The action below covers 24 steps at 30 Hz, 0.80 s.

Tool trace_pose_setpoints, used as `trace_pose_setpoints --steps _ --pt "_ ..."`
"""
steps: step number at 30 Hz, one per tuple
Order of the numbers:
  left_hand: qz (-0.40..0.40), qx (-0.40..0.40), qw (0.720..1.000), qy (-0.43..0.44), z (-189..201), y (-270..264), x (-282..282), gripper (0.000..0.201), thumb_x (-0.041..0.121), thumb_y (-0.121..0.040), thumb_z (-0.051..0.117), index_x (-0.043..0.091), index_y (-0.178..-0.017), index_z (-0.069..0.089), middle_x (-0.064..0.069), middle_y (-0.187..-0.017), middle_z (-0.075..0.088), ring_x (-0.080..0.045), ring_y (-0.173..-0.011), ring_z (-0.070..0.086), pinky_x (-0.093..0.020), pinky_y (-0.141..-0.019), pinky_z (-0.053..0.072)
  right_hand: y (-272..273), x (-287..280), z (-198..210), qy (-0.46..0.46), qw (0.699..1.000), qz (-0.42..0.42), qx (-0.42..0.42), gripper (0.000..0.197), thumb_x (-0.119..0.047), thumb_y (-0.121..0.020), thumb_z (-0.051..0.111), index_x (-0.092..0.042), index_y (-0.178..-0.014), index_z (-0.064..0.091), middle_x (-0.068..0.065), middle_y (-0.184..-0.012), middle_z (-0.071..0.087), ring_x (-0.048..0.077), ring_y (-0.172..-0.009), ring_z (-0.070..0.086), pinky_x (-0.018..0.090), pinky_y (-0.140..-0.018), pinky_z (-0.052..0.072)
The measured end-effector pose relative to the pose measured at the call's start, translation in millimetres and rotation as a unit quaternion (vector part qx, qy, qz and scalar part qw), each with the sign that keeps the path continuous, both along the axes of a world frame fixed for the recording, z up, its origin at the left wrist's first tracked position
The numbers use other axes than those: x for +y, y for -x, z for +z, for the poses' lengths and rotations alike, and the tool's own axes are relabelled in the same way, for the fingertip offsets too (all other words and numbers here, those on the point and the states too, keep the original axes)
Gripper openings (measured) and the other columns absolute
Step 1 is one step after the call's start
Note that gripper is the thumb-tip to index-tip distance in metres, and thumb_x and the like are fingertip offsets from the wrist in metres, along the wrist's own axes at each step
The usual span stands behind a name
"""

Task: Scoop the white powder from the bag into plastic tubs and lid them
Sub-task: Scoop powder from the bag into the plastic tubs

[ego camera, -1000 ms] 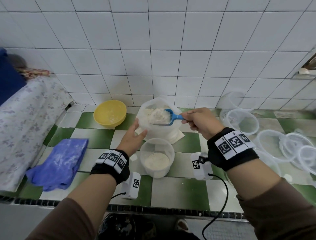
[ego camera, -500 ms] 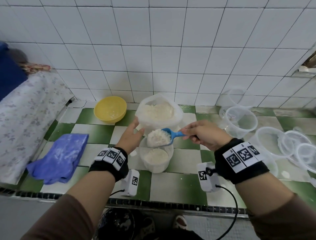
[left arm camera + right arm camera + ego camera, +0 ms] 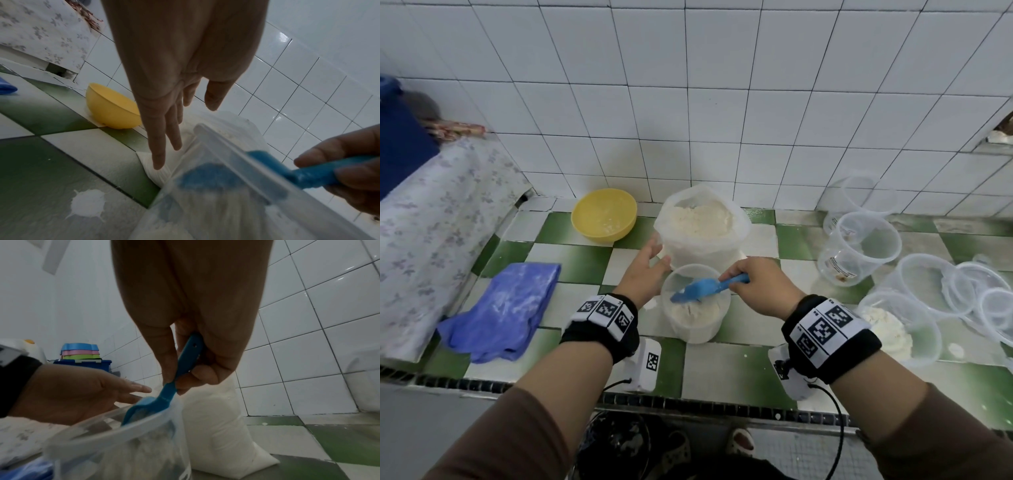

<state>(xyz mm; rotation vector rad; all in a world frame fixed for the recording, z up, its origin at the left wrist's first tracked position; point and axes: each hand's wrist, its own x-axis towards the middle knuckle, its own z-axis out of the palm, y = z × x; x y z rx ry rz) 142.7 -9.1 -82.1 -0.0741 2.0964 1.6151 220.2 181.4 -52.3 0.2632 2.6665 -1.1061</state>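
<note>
Blue plastic forms the one scoop (image 3: 705,288), gripped at its handle by the curled fingers (image 3: 164,356) and thumb of the right hand (image 3: 758,286). The scoop's long axis runs from the handle, at the right, down and leftward; its bowl is tipped into the mouth of the clear tub (image 3: 695,305), and the handle lies across the tub's right rim. The tub stands upright on the green-and-white checked counter (image 3: 571,257), partly filled with white powder (image 3: 693,313). The left hand (image 3: 643,274) is held with fingers (image 3: 162,146) straight and relaxed, gripping nothing, just beside the tub's left rim and near the bag (image 3: 702,226). One bag stands directly behind the tub, mouth open upward, powder inside. One yellow bowl (image 3: 604,216) sits left of the bag. One blue cloth (image 3: 500,308) lies at the counter's left. Clear containers and lids (image 3: 866,240) are grouped at the right; their exact count cannot be told.
</note>
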Motion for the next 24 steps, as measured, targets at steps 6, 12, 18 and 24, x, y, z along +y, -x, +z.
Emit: trace_pose_setpoints --steps 6,12,18,24 --pt "0.0 -0.004 1.0 -0.005 2.5 -0.3 -1.3 0.058 0.017 -0.101 0.045 0.028 -0.152 0.018 0.004 -0.154 0.03 -0.022 -0.121 0.052 -0.033 -0.074 0.05 -3.3 2.5 -2.1 -0.035 0.996 0.029 0.075 0.033 0.007 -0.083 0.052 -0.012 -0.101 0.072 0.005 -0.103 0.061 0.017 -0.096 0.055 0.013 -0.079 0.033" --pt "0.004 -0.003 1.0 -0.013 5.4 -0.1 -0.5 0.057 0.017 -0.101 0.044 0.027 -0.152 0.018 0.003 -0.154 0.032 -0.015 -0.105 0.056 -0.024 -0.06 0.049 -0.3 6.9 3.3 -0.035 0.997 0.034 0.063 0.024 -0.006 -0.089 0.056 -0.015 -0.107 0.069 -0.002 -0.097 0.056 0.009 -0.087 0.048 0.016 -0.079 0.034" --pt "0.007 -0.009 1.0 -0.018 7.9 2.4 2.4 0.056 0.017 -0.102 0.041 0.026 -0.152 0.019 0.003 -0.154 0.031 -0.016 -0.106 0.055 -0.023 -0.059 0.047 3.3 19.5 12.1 0.033 0.998 0.019 0.046 0.018 -0.011 -0.092 0.055 -0.01 -0.104 0.069 -0.01 -0.072 0.058 0.003 -0.064 0.054 0.007 -0.059 0.04" --pt "0.019 -0.018 0.999 -0.025 5.7 7.5 3.0 0.052 0.016 -0.103 0.038 0.026 -0.151 0.021 0.006 -0.152 0.033 -0.016 -0.108 0.052 -0.027 -0.062 0.047 7.3 33.0 24.6 0.141 0.989 -0.033 0.023 0.016 -0.009 -0.091 0.057 -0.002 -0.1 0.068 -0.002 -0.071 0.064 0.005 -0.058 0.058 0.015 -0.062 0.048"
